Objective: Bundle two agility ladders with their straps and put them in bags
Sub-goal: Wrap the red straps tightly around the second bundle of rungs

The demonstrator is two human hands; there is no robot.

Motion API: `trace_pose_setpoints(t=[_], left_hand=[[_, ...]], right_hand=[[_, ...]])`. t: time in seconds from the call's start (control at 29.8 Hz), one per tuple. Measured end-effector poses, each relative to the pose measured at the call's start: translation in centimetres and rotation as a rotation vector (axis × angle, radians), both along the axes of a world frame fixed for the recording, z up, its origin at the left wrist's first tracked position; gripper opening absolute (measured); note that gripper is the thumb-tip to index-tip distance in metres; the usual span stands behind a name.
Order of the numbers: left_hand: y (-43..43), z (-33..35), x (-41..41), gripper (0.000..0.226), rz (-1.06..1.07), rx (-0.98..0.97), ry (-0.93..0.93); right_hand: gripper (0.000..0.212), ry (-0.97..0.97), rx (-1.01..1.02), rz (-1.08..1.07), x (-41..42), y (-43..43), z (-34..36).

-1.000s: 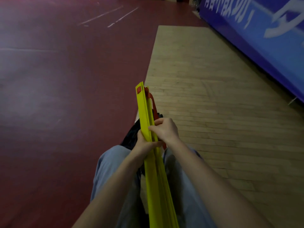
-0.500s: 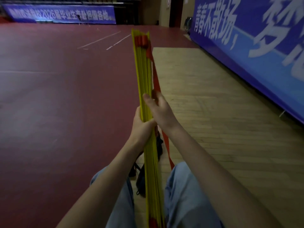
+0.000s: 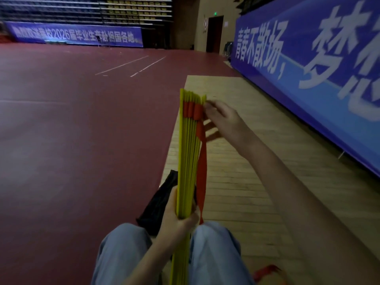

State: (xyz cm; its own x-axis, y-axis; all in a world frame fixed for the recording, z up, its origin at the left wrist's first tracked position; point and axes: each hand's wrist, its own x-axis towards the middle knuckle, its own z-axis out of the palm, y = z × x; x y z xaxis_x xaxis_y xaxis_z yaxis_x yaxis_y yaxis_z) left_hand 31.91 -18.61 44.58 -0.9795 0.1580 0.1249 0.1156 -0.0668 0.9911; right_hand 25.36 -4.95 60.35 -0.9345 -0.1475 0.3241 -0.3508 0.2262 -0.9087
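Between the knees [image 3: 211, 233]: stacked yellow ladder rungs [image 3: 188, 161], standing near upright, top end fanned a little. Gripped low down by left hand [image 3: 176, 214], fingers and thumb wrapped round the stack. Banded near the top by red strap [image 3: 193, 111], threaded across the rungs; loose tail hanging down the stack's right side to just above the right knee.

Up at that band: right hand [image 3: 223, 120], fingertips [image 3: 208, 104] against the stack's right edge, fingers mostly extended but motion-blurred. Pinching the strap or only touching it: cannot tell.

Just behind the left hand: black bag [image 3: 159, 202], flat on the floor, partly hidden by hand and rungs. At bottom of view by the right leg: more red webbing [image 3: 265, 271]; attached to what, cannot tell.

Underneath: dark red court floor [image 3: 82, 140] to the left, pale wooden strip [image 3: 246, 182] to the right, bag lying across the seam. Along the right wall: blue banner [image 3: 329, 79] with white characters. At the far end: second banner [image 3: 76, 34] below tiered seating.
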Motion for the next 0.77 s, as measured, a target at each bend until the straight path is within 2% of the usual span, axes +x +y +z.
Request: trace_pose_setpoints(t=[0.07,0.17,0.3,0.4,0.57,0.6,0.71,0.77], left_hand=[[-0.1,-0.5,0.5,0.037,-0.003,0.011,-0.049],[-0.4,-0.3,0.5,0.035,-0.054,0.008,-0.095],[-0.6,1.6,0.4,0.042,-0.132,0.016,-0.097],[-0.3,3.9,-0.8,0.035,-0.118,0.028,-0.044],[0.7,7.4,-3.0,0.035,-0.121,-0.010,0.058],[0.7,7.4,-3.0,0.035,-0.122,0.005,0.041],[0.4,6.9,-3.5,0.039,-0.116,0.042,-0.007],[0.2,6.7,-3.7,0.039,-0.166,0.027,-0.004]], right_hand=[[0.020,-0.053,-0.015,0.061,1.1,-0.1,-1.1],[0.022,-0.056,0.065,0.123,2.4,-0.2,-2.5],[0.026,-0.022,0.066,0.071,3.0,0.2,-3.0],[0.025,-0.040,0.075,0.066,3.2,0.5,-2.7],[0.041,-0.025,0.325,-0.026,4.3,2.0,-1.7],[0.039,-0.042,0.363,-0.014,4.6,2.6,-1.6],[0.012,-0.109,0.354,0.023,5.1,4.6,-0.8],[0.007,-0.040,0.342,-0.019,5.0,5.5,-0.2]])
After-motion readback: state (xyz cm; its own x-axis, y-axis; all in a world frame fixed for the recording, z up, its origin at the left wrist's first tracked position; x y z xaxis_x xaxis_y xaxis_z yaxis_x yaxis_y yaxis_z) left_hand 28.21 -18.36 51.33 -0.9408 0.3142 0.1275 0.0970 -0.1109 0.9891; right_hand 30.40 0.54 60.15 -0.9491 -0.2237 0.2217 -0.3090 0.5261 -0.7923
